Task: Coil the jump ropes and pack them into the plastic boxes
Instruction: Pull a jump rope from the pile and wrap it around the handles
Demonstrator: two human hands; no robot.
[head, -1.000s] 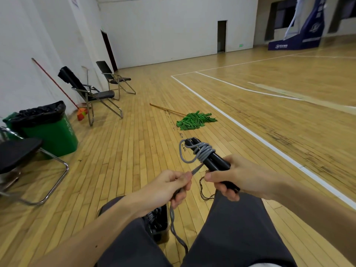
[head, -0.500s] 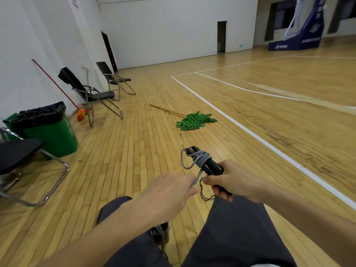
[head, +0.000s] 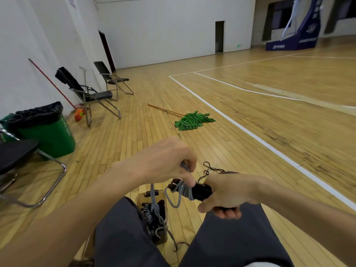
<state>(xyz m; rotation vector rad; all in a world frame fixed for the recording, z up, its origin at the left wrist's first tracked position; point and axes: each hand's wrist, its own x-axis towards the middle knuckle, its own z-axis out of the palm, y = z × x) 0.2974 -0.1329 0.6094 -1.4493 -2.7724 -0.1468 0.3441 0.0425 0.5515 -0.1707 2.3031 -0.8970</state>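
My right hand (head: 229,193) grips the black handles (head: 201,190) of a jump rope, which point left. Grey rope (head: 183,190) is wound around the handles, with one loop hanging below them. My left hand (head: 165,160) is above the handles and pinches the free grey strand, which drops down into a clear plastic box (head: 154,216) on the floor between my knees. The box holds other coiled ropes with dark handles. A thin black cord (head: 211,168) lies on the floor just beyond my right hand.
A green mop (head: 192,120) with a wooden pole lies on the wooden floor ahead. At left stand a green bin (head: 48,132) with a black bag, folding chairs (head: 90,93) and a red broom against the wall. A white court line (head: 269,147) runs at right.
My left hand has swung up and over the handles with the grey strand. The handles have tipped from pointing up and away to pointing left. My view has dropped, so the box shows between my knees.
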